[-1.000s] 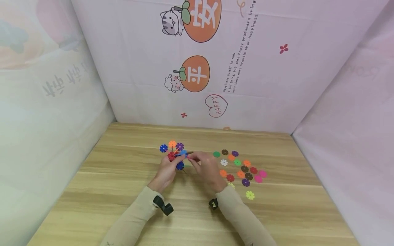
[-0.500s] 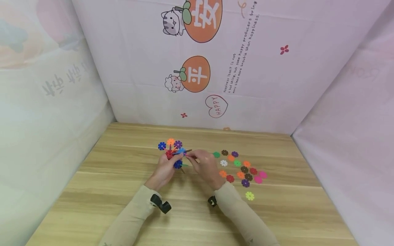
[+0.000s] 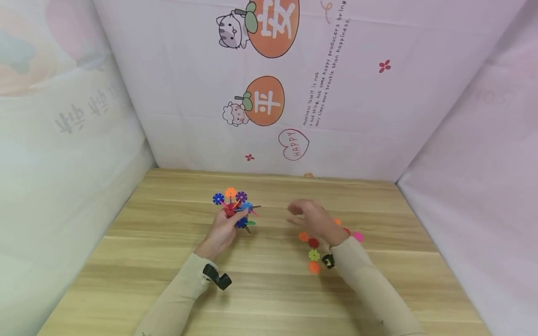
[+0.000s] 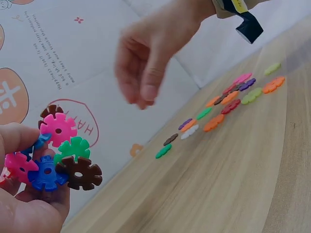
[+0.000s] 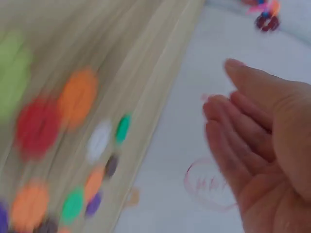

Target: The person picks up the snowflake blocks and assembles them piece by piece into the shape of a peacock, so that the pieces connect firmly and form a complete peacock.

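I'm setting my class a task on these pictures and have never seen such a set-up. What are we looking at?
There is no machine here: a person is working with two bare hands. The head picture comes from a camera worn on the head, looking forward and down over the wooden table. The other two come from cameras worn on the wrists, each facing that hand's work; much of the right wrist picture is blurred.

The left hand has a cluster of notched discs, joined together, in its grip. The right hand is in the air, its thumb apart from its fingers, with nothing visible in its grip.

Loose discs lie on the table, including red, orange, green, white and brown ones. In the head picture, the right arm hides several of them.
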